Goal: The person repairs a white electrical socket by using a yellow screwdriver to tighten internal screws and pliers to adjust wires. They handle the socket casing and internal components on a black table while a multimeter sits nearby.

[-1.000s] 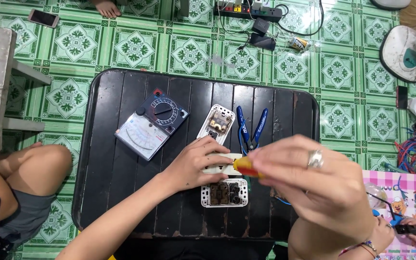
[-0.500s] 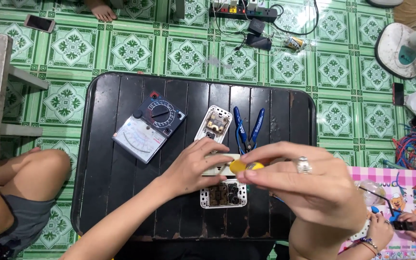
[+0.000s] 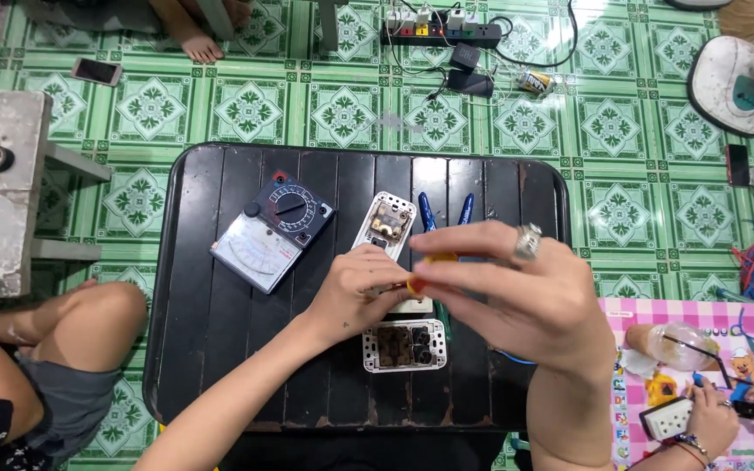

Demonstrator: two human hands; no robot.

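Observation:
My left hand point(image 3: 361, 291) rests on a white switch part point(image 3: 410, 304) on the black slatted table point(image 3: 220, 349), holding it down. My right hand point(image 3: 517, 292), with a ring on one finger, grips a screwdriver with a yellow-orange handle point(image 3: 418, 282) right above that part; its tip is hidden by my fingers. A white socket plate point(image 3: 403, 345) lies just below my hands. Another white switch module point(image 3: 385, 223) lies just above them.
A grey and black analog multimeter point(image 3: 272, 230) sits at the table's left. Blue-handled pliers point(image 3: 445, 211) lie beside the switch module. A power strip point(image 3: 440, 26) lies on the green tiled floor. Another person's hand point(image 3: 716, 417) works on a pink mat at right.
My right hand has shifted left and slightly up with the screwdriver, closing over the white part. My left hand stays on the part.

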